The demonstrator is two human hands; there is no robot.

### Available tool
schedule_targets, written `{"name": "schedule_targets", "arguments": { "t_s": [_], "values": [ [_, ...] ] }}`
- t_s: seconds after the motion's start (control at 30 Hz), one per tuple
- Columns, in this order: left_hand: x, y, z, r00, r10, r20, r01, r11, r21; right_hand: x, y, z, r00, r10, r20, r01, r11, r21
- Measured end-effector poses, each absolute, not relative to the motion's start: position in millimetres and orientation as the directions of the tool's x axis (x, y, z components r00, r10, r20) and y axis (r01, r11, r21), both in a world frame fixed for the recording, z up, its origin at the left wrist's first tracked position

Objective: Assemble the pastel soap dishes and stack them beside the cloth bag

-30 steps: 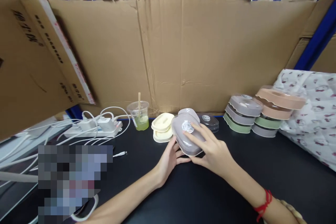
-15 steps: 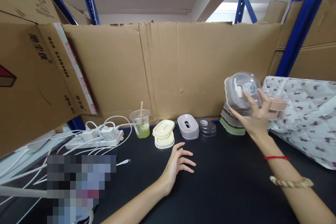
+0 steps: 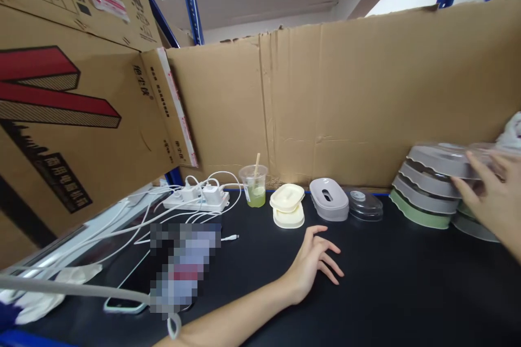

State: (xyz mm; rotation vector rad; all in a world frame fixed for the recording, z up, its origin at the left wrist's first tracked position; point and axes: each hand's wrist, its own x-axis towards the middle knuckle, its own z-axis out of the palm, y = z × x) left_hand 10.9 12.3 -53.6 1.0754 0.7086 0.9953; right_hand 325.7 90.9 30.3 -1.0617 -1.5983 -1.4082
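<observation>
My left hand (image 3: 311, 260) lies on the black table (image 3: 382, 293) with its fingers loosely spread, holding nothing. Just beyond it are two cream oval pieces (image 3: 288, 198), one stacked on the other. Beside these stand a pale grey oval container (image 3: 329, 203) with a dark slot on top and a clear oval lid (image 3: 365, 206). My right hand (image 3: 492, 190), partly cut off at the right edge, is at a stack of grey and green containers (image 3: 427, 190) with clear lids. Its thumb and fingers are apart, near the top container; slight blur hides whether they touch it.
A cup of green drink (image 3: 255, 187) with a straw stands left of the cream pieces. A white power strip (image 3: 197, 200) with tangled cables and a pixelated patch (image 3: 183, 268) occupy the left. Cardboard (image 3: 366, 97) walls the back, and a large box (image 3: 89, 119) rises at left.
My view has swung left, shifting everything rightward. The tilted clear-lidded container my right hand held now sits level on the stack. My left hand has kept its pose.
</observation>
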Motion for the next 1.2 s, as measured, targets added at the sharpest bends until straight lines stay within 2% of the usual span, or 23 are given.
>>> {"name": "schedule_targets", "arguments": {
  "t_s": [0.1,0.17,0.23,0.3,0.33,0.37,0.4,0.47,0.5,0.57,0.67,0.77,0.9,1.0,1.1,1.2],
  "values": [
    [11.2,10.9,-54.4,0.404,0.915,-0.006,-0.273,0.126,0.954,319.4,87.5,25.8,-0.284,0.204,0.937,0.958,0.032,0.284],
    [12.0,9.1,-55.2,0.391,0.920,-0.004,-0.235,0.104,0.966,307.9,84.7,23.0,-0.226,0.203,0.953,0.974,0.037,0.224],
    [11.9,7.4,-55.7,0.374,0.927,0.018,-0.158,0.045,0.986,289.1,82.6,19.7,-0.202,0.142,0.969,0.978,0.075,0.193],
    [8.6,7.9,-55.5,0.325,0.938,0.118,0.012,-0.129,0.992,263.8,80.9,13.8,-0.247,0.022,0.969,0.959,0.147,0.241],
    [5.1,9.7,-55.0,0.296,0.932,0.208,0.132,-0.255,0.958,249.8,80.1,9.1,-0.288,0.019,0.958,0.937,0.210,0.277],
    [0.5,13.0,-54.3,0.264,0.908,0.326,0.271,-0.394,0.878,235.8,79.3,3.1,-0.328,0.039,0.944,0.910,0.280,0.305],
    [-5.3,17.8,-53.6,0.248,0.857,0.452,0.396,-0.516,0.759,222.4,78.6,-4.3,-0.370,0.119,0.921,0.878,0.369,0.305],
    [-18.9,30.7,-52.5,0.220,0.769,0.600,0.591,-0.595,0.545,200.8,77.7,-22.0,-0.488,0.251,0.836,0.800,0.511,0.314],
    [-25.7,38.0,-52.1,0.195,0.762,0.617,0.673,-0.562,0.482,193.5,77.9,-31.3,-0.528,0.293,0.797,0.774,0.552,0.310],
    [-37.4,51.1,-51.7,0.076,0.809,0.583,0.789,-0.407,0.460,186.3,79.2,-48.0,-0.561,0.391,0.730,0.759,0.594,0.265],
    [-46.6,60.7,-49.4,-0.052,0.914,0.403,0.848,-0.172,0.501,188.6,82.8,-62.3,-0.568,0.527,0.633,0.775,0.602,0.194],
    [-46.2,58.1,-43.1,-0.062,0.967,0.246,0.841,-0.083,0.535,194.0,85.3,-63.3,-0.543,0.586,0.602,0.789,0.602,0.125],
    [-41.5,53.7,-34.5,-0.168,0.971,0.172,0.803,0.033,0.596,195.4,84.9,-56.7,-0.545,0.514,0.662,0.759,0.638,0.129],
    [-41.4,57.8,-33.6,-0.246,0.964,0.098,0.706,0.109,0.699,194.7,82.7,-51.7,-0.567,0.464,0.680,0.731,0.664,0.157],
    [-43.6,62.3,-35.6,-0.256,0.966,0.048,0.583,0.114,0.805,194.1,80.5,-47.7,-0.593,0.432,0.680,0.705,0.686,0.179],
    [-46.2,62.0,-35.8,-0.255,0.965,0.069,0.550,0.086,0.830,192.1,78.4,-44.3,-0.612,0.350,0.709,0.670,0.705,0.230]
  ]
}}
